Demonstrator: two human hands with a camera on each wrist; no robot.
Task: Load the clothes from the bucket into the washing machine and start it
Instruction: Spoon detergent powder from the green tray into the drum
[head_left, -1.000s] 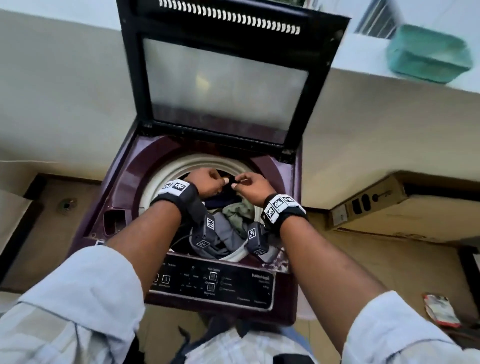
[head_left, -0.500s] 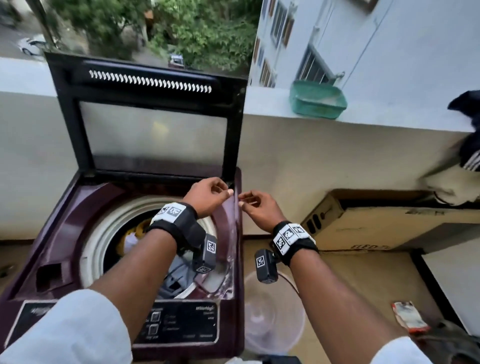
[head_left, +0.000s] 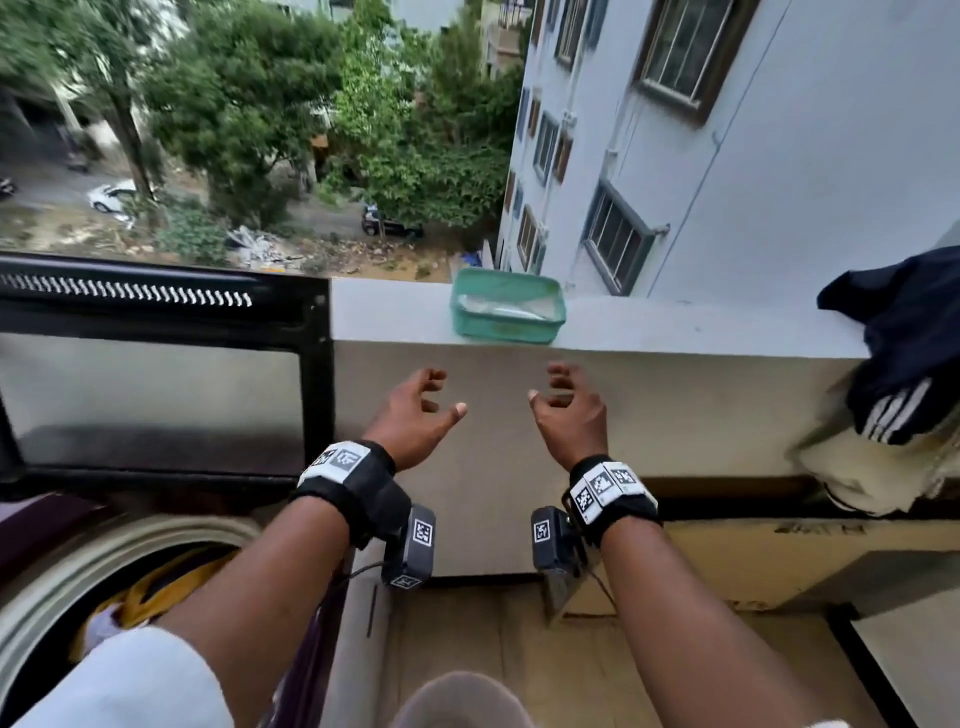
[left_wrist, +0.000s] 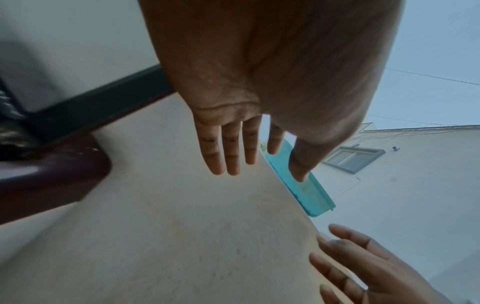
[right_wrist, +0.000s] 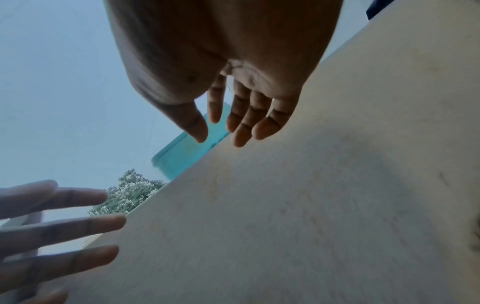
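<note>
Right now the big wall fills the far side, with a ledge on top. On the left stands the washing machine with its lid up. Some clothes lie inside the drum, yellow and dark ones, so part of the loading looks done. The lid is not yet closed and the machine is not yet started, I think. At the near edge sits a round pale thing that may be the bucket; I cannot tell if clothes are left in it. Dark clothes hang over the ledge on the far right. A small green tub sits on the ledge, just past both hands.

The left hand is up in the air, fingers spread and a little bent, holding nothing. The right hand is beside it, the same way, touching nothing.
</note>
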